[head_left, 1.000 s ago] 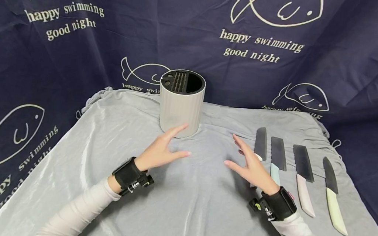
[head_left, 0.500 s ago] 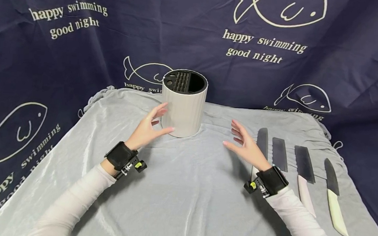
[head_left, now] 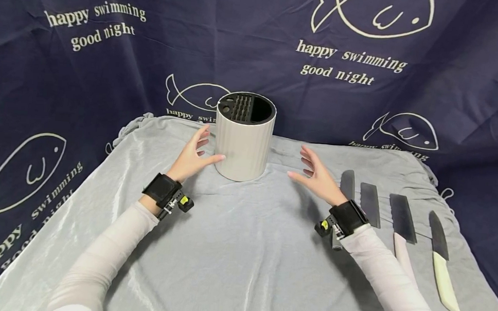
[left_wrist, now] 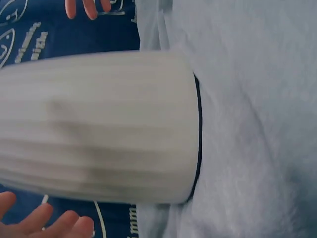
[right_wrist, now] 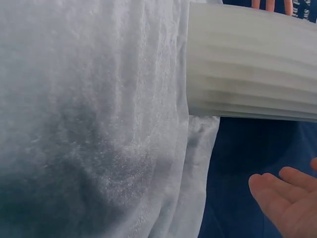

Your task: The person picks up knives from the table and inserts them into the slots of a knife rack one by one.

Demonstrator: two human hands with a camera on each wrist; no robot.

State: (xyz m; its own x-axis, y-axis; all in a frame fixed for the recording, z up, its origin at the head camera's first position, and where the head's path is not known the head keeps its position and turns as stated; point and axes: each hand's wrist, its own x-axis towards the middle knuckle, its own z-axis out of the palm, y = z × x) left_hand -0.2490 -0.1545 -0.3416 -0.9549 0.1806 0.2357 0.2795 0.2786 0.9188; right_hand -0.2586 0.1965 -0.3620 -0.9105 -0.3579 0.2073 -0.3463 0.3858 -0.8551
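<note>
Behind and beyond both hands hangs a dark blue backdrop [head_left: 258, 39], printed with white fish outlines and the words "happy swimming good night". Below the hands spreads a table [head_left: 219, 260] under a rumpled grey cloth. White sleeves [head_left: 105, 251] reach up toward each wrist. The off-white ribbed holder [head_left: 242, 150] stands upright on the table between the hands, just to the right of the left hand [head_left: 191, 158] and farther to the left of the right hand [head_left: 317, 176]. Its black top has round holes, a slotted grid and a dark cavity. Both hands are wide, thumbs parted from gently bent fingers, palms facing inward. The left thumb overlaps the front of the holder; I cannot tell whether it touches. To the right of the right hand lie a pink-handled knife [head_left: 403, 219], a yellow-green-handled knife [head_left: 441, 273] farther off, and two nearer dark blades [head_left: 370, 204], partly hidden by the arm. At the base of each hand sits a black wristband [head_left: 161, 190] bearing a small camera [head_left: 185, 203].
</note>
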